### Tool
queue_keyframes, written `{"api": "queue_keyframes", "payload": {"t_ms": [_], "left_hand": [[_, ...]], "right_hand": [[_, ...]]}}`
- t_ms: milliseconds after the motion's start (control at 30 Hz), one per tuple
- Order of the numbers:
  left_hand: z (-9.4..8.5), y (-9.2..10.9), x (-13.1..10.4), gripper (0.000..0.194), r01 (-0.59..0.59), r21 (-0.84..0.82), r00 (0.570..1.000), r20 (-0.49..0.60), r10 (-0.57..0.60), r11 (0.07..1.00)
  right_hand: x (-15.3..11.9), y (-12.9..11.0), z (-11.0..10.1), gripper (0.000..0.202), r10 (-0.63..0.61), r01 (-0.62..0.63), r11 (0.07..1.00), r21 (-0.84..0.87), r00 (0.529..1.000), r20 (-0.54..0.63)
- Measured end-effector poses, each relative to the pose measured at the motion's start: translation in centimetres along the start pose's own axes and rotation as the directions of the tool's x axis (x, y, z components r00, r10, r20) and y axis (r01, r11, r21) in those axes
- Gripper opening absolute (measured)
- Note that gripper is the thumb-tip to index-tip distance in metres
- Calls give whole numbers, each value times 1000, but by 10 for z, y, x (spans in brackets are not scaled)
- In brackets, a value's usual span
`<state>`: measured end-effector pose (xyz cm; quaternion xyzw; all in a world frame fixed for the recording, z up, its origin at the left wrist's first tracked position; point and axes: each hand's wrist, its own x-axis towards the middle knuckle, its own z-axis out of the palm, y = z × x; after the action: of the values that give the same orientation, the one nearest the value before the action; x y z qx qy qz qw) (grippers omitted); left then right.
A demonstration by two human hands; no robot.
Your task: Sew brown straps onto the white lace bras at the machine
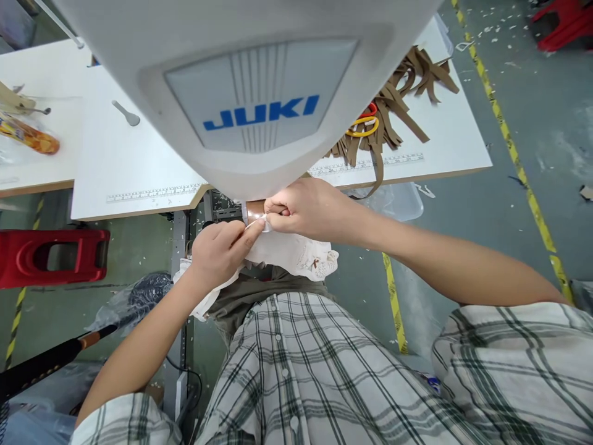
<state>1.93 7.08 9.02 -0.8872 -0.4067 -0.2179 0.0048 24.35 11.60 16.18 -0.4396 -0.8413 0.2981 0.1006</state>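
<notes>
White fabric (282, 248) with a lacy, scalloped edge and a small brown bow hangs over my lap, below the sewing machine (185, 25). My left hand (222, 247) pinches its upper edge between thumb and fingers. Close beside it, my right hand (296, 207) is closed on the same edge, its thumb near my left fingertips. Both hands are just under the machine head, by a shiny copper-coloured part (255, 211). The machine head hides the needle area.
Brown fabric strips (393, 105) lie on the white table (456, 145) at right, with yellow-handled scissors (364, 128) among them. A grey spoon-shaped item (126, 114) is on the left tabletop. A red stool (55, 258) stands at left. Yellow-black tape (514, 148) marks the floor.
</notes>
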Motion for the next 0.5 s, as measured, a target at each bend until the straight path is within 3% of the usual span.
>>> {"api": "queue_keyframes", "payload": {"t_ms": [167, 267, 400, 500], "left_hand": [[-5, 8, 3, 42, -71, 190, 997, 37, 65, 979], [-18, 26, 10, 40, -43, 321, 997, 74, 20, 946], [-31, 48, 18, 36, 26, 376, 981, 170, -97, 926], [-33, 53, 21, 36, 31, 379, 973, 202, -115, 925]], "right_hand": [[-4, 2, 4, 29, 16, -17, 1000, -21, 1000, -27], [-11, 12, 19, 15, -39, 33, 999, -33, 983, -181], [-17, 32, 43, 23, -217, 214, 975, -58, 863, -457], [-17, 40, 50, 18, -205, 221, 975, -36, 816, -540]]}}
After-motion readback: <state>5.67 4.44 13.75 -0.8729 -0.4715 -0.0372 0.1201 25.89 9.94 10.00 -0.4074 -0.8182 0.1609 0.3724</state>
